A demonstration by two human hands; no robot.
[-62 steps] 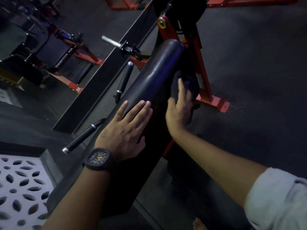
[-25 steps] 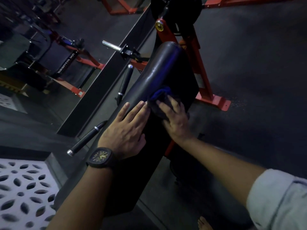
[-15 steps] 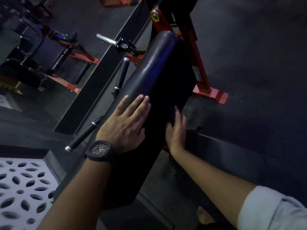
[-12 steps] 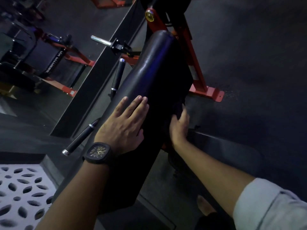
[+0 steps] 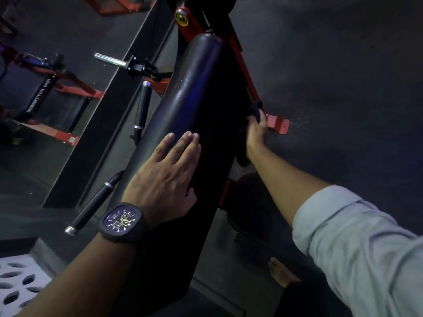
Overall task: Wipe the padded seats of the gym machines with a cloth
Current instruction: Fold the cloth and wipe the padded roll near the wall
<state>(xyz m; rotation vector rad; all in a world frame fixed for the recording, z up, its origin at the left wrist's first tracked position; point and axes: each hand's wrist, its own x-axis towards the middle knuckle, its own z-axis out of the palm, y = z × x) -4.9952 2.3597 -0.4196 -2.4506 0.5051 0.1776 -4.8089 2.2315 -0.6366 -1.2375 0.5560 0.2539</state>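
head view: far pad [image 5: 37, 97] lettering roughly "fitness"; right hand [image 5: 256, 131] grips cloth [image 5: 254, 109].

L grip [image 5: 164, 177] flat, R grip [image 5: 256, 130] curled

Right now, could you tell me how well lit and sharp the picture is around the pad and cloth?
Head view: dim, a bluish sheen runs along the padded seat; head view: the dark cloth in the right hand nearly merges with the pad's shadowed side; the left hand and watch look sharp.
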